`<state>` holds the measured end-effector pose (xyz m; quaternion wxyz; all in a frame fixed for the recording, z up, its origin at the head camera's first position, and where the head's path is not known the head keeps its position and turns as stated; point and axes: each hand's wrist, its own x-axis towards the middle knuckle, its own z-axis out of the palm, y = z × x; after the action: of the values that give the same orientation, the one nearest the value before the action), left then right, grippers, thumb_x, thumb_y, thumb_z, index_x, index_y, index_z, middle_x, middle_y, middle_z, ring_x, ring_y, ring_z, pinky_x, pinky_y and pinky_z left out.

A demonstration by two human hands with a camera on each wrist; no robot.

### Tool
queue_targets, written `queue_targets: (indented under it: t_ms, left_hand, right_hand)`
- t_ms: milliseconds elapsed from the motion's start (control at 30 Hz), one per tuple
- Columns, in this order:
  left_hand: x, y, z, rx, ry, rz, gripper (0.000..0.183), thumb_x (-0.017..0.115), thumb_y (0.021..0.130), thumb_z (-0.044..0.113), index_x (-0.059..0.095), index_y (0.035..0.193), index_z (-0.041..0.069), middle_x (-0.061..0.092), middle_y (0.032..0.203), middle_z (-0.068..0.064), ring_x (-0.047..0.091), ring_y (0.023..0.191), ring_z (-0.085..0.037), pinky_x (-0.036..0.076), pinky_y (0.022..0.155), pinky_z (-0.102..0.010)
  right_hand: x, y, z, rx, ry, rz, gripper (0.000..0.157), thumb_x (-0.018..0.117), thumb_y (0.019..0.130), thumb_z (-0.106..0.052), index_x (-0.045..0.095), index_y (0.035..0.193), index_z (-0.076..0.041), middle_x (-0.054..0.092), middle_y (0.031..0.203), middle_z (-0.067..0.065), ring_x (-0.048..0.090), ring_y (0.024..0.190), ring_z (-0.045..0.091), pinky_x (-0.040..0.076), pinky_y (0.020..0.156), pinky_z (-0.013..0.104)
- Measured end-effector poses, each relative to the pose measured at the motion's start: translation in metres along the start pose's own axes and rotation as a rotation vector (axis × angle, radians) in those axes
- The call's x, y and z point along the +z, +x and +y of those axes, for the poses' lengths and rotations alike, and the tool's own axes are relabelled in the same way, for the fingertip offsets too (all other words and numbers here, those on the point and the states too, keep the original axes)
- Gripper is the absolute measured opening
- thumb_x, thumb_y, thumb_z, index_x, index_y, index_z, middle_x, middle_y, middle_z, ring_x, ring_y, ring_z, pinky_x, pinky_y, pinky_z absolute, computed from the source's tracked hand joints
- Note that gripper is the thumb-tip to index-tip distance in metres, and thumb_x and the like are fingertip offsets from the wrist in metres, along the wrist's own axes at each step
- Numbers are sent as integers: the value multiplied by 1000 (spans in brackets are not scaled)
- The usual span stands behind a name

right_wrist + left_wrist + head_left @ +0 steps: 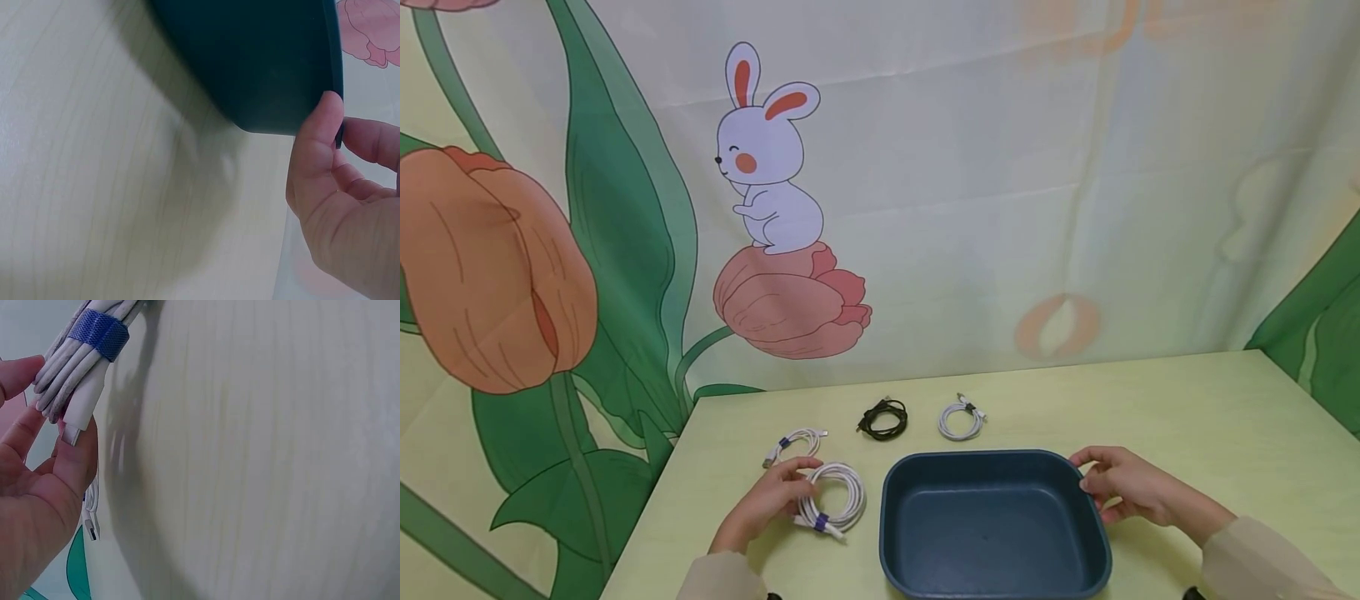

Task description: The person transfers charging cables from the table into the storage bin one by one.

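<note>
In the head view my left hand (pixel 782 493) grips a coiled white cable (pixel 853 500) by its left side. A blue strap (pixel 99 334) binds the coil, and thumb and fingers pinch it beside a white plug end (pixel 84 403) in the left wrist view. My right hand (pixel 1131 487) pinches the rim of a dark blue rectangular tray (pixel 985 533) at its far right corner. In the right wrist view the thumb and a finger lie on either side of the tray wall (pixel 275 69). The tray's inside holds nothing.
A smaller white cable (pixel 808 440) with a blue strap lies just beyond my left hand. Behind the tray lie a black coiled cable (pixel 883 419) and another white coiled cable (pixel 961 419). A printed cloth (pixel 940 208) hangs along the back of the pale table (pixel 1225 417).
</note>
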<state>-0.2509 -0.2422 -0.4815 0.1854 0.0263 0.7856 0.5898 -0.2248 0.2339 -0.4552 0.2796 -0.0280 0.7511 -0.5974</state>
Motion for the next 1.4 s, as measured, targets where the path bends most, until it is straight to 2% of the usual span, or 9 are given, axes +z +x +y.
queue_targets:
  t_ms: [400,733,1000,1233,1400]
  left_hand:
    - [0,-1,2,16,-42,-34,48,53,79,6,40,125,-3,45,87,-4,52,69,-11,46,66,-27]
    - [3,-1,6,18,-29,39,47,52,82,5,42,127,-2,40,98,-8,49,76,-12,47,69,-29]
    - [4,-3,11,33,8,78,44,52,83,4,45,126,0,44,99,-11,50,76,-12,48,69,-27]
    - [8,-3,16,59,-18,129,43,55,83,6,47,126,3,46,105,-17,50,73,-11,48,67,-25]
    - [10,-4,18,71,-33,150,44,57,83,8,48,125,2,47,105,-16,51,71,-11,50,67,-26]
  right_hand:
    - [0,-1,-1,8,3,-3,41,50,83,-7,36,121,4,48,76,4,47,59,14,47,53,27]
    - [0,-1,-1,4,6,-3,40,50,83,-7,37,120,3,48,75,4,48,59,13,47,53,27]
    - [0,-1,-1,4,7,-8,40,50,83,-7,37,120,3,48,75,4,48,58,12,47,53,26]
    - [0,-2,-2,-8,3,-14,41,50,82,-7,37,119,3,48,75,4,48,58,12,47,53,26]
    - [0,-2,-1,-2,6,-9,40,50,82,-7,37,119,3,48,74,4,48,58,12,47,53,26]
